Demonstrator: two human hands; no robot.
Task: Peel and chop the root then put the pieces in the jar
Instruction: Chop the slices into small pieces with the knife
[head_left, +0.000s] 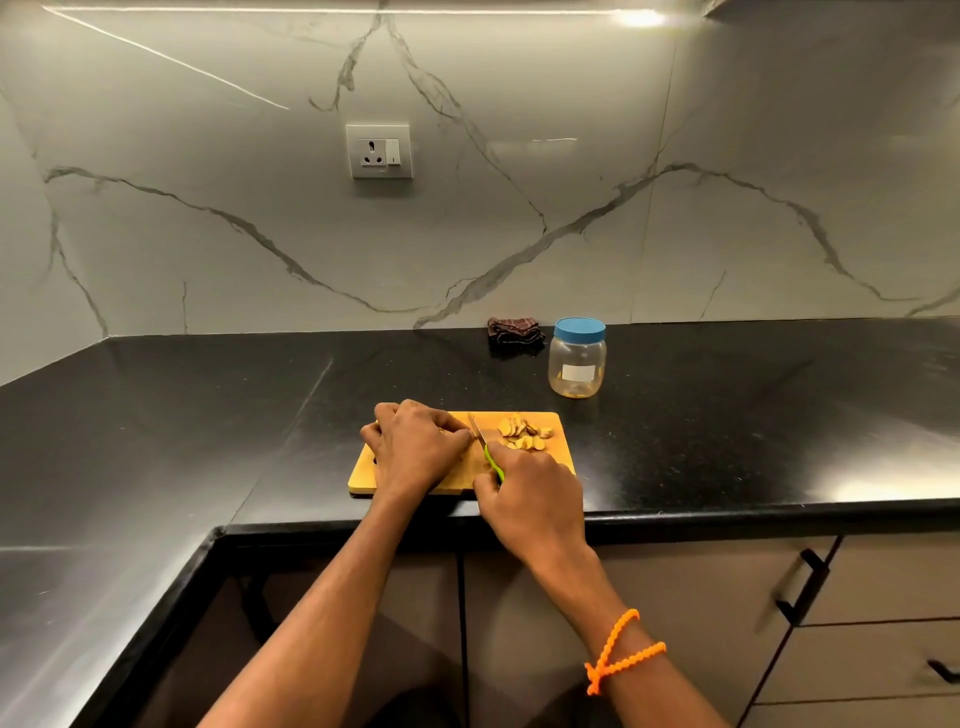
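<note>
Orange wrist thread (621, 652), blank-labelled jar (577, 358)

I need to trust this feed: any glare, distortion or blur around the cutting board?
Head view: wide-angle bending at the edges; strip-light glare on the wall and sheen on the black counter. The cutting board is evenly lit; the slices are small and soft, the root hidden under the left hand.
</note>
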